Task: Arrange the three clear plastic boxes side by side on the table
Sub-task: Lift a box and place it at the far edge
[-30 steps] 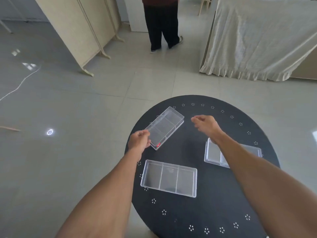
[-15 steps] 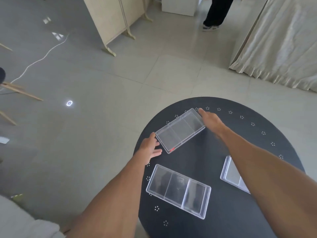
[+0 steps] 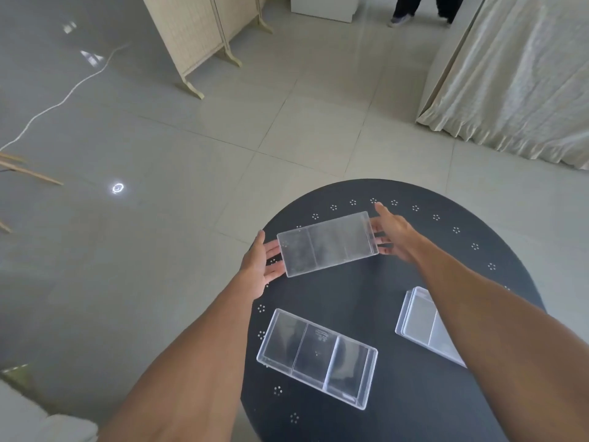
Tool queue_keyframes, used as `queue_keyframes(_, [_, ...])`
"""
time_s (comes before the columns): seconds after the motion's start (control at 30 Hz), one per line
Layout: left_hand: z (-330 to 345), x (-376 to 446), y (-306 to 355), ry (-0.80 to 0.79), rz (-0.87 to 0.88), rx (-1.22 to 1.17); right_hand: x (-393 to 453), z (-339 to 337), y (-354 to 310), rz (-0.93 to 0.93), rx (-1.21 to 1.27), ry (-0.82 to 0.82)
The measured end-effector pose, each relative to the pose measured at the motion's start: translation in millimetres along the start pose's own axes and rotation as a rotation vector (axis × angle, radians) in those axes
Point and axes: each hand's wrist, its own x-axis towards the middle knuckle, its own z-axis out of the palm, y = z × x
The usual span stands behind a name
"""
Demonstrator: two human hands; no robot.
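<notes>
Three clear plastic boxes with inner dividers are on or over the round black table (image 3: pixel 398 409). I hold the far box (image 3: pixel 326 243) by its two short ends, my left hand (image 3: pixel 259 264) at its left end and my right hand (image 3: pixel 390 232) at its right end, and it looks lifted slightly off the table. A second box (image 3: pixel 317 357) lies near the table's front left, open side up. The third box (image 3: pixel 425 327) lies at the right, partly hidden under my right forearm.
The table's left edge runs just beside my left hand, with tiled floor beyond. A folding screen (image 3: pixel 204 33) stands at the back left, a cloth-draped piece of furniture (image 3: pixel 522 78) at the back right. A person's legs (image 3: pixel 420 8) are at the top. A white cable (image 3: pixel 63 97) crosses the floor.
My right hand has closed on the far box's right end and my left hand on its left end. The box has turned from a diagonal to nearly level across the table.
</notes>
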Motion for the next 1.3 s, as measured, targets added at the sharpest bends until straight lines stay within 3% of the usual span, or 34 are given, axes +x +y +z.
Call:
queue_keyframes(0.43, [10,-2,5,-0.018,0.123,-0.095,-11,-20,36,-0.037,0.286,0.059])
queue_keyframes(0.63, [5,2,-2,0.039,0.182,0.028,-19,-18,47,-0.007,0.265,0.143])
queue_keyframes(0.87, [3,2,8,0.022,0.05,0.158,-31,-26,44,0.15,0.199,-0.023])
queue_keyframes(1.3, [18,-1,12,-0.022,0.11,0.181,-33,-23,50,0.005,0.234,0.138])
